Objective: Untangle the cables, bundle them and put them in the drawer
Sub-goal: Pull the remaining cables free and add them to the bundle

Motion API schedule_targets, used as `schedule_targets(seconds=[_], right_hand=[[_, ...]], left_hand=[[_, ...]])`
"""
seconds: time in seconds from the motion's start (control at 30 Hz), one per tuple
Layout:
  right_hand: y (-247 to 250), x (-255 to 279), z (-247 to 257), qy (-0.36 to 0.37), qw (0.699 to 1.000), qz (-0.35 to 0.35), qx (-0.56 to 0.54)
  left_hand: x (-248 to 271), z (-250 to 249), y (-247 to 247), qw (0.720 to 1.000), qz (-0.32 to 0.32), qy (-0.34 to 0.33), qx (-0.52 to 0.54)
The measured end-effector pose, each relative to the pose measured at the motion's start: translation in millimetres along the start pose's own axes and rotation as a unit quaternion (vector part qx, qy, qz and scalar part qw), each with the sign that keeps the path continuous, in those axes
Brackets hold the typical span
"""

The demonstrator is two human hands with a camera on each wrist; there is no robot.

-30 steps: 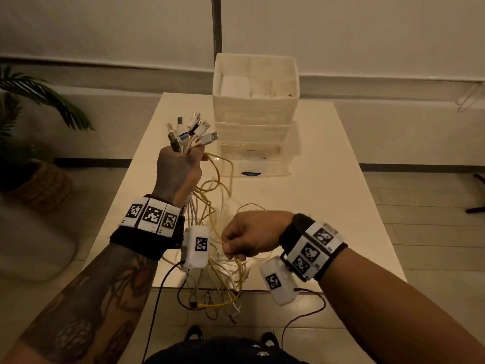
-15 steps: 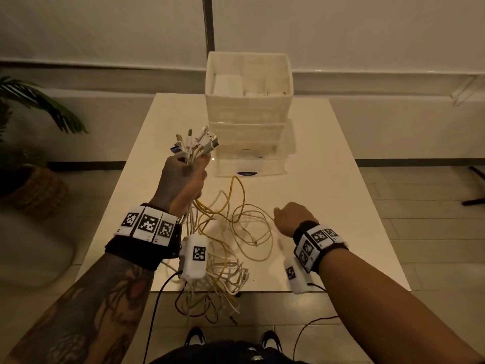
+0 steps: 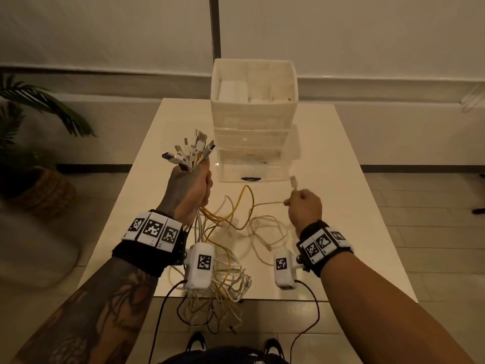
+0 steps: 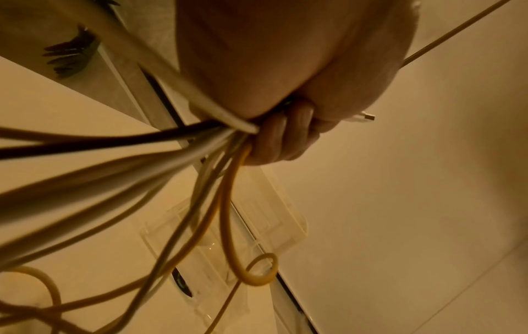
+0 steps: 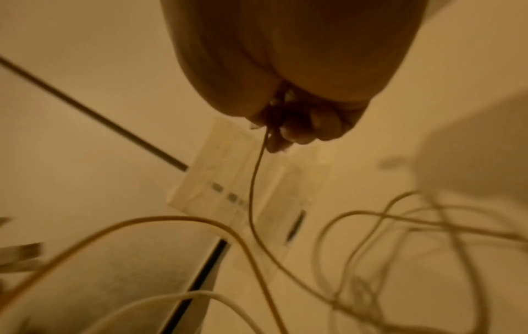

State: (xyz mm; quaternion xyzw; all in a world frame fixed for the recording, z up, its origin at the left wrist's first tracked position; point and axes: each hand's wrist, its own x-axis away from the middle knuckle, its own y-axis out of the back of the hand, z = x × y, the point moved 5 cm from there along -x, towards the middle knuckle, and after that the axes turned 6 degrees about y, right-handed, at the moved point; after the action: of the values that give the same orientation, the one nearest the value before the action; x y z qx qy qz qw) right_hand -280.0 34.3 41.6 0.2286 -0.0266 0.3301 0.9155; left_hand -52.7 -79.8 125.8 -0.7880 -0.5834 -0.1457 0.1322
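My left hand is raised over the white table and grips a bunch of white and yellow cables just below their plugs, which fan out above the fist. In the left wrist view the fingers curl round the cables. The loose ends hang over the table's near edge. My right hand pinches one thin cable near its white plug, which sticks up. The right wrist view shows that cable running down from the curled fingers. A clear drawer unit stands behind.
A white basket sits on top of the drawer unit at the table's far middle. A potted plant in a woven basket stands on the floor to the left. Black camera leads hang from both wrists below the near table edge.
My right hand let go of the tangle near the table's front, moved forward and to the right, and now holds up one cable end. My left hand stayed raised with its bunch.
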Motion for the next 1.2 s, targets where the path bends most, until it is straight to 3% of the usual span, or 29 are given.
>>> schedule_targets(seconds=[0.1,0.2,0.3,0.4,0.57,0.67,0.77,0.83,0.9,0.97,1.07,1.2], right_hand=[[10.7,12.1,56.3,0.141,0.988,-0.046,-0.054],[2.1,36.1,100.0,0.259,0.965,-0.006,-0.039],[-17.6,58.4,125.6,0.313,0.947,0.06,-0.029],[-37.2,71.1,131.2,0.32,0.943,0.094,-0.004],[-52.7,79.3,136.0,0.317,0.93,0.167,0.078],[-55.3,79.8,137.7,0.318,0.91,0.215,0.155],[-58.7,84.0,134.6,0.315,0.892,0.285,0.151],[-60.9,85.3,124.7,0.299,0.877,0.335,0.168],[-55.5,79.5,114.1,0.287,0.882,0.334,0.17],[-47.7,72.2,107.8,0.285,0.893,0.307,0.163],[-48.8,73.4,106.8,0.298,0.885,0.313,0.174],[-53.2,76.6,104.2,0.303,0.886,0.304,0.177]], left_hand=[[0.4,-1.5,-4.2,1.0,0.017,-0.005,-0.022],[-3.4,1.4,-11.4,0.999,0.028,-0.01,-0.036],[-9.0,7.0,-21.3,0.997,0.056,-0.045,-0.03],[-6.6,7.5,-29.4,0.996,0.056,-0.06,-0.024],[-3.0,11.8,-34.6,0.998,0.062,-0.022,0.021],[-9.1,14.7,-23.5,0.996,0.069,-0.06,-0.004],[-11.5,8.2,-16.3,0.993,0.022,-0.113,-0.024],[-11.9,0.1,-10.5,0.993,-0.028,-0.111,0.016],[-13.6,-7.8,-4.7,0.993,-0.063,-0.083,0.062],[-10.3,-12.3,-6.2,0.993,-0.039,-0.062,0.094],[-1.7,-10.2,-17.4,0.989,0.03,-0.046,0.135],[-0.2,-14.0,-20.8,0.985,0.093,-0.097,0.112]])
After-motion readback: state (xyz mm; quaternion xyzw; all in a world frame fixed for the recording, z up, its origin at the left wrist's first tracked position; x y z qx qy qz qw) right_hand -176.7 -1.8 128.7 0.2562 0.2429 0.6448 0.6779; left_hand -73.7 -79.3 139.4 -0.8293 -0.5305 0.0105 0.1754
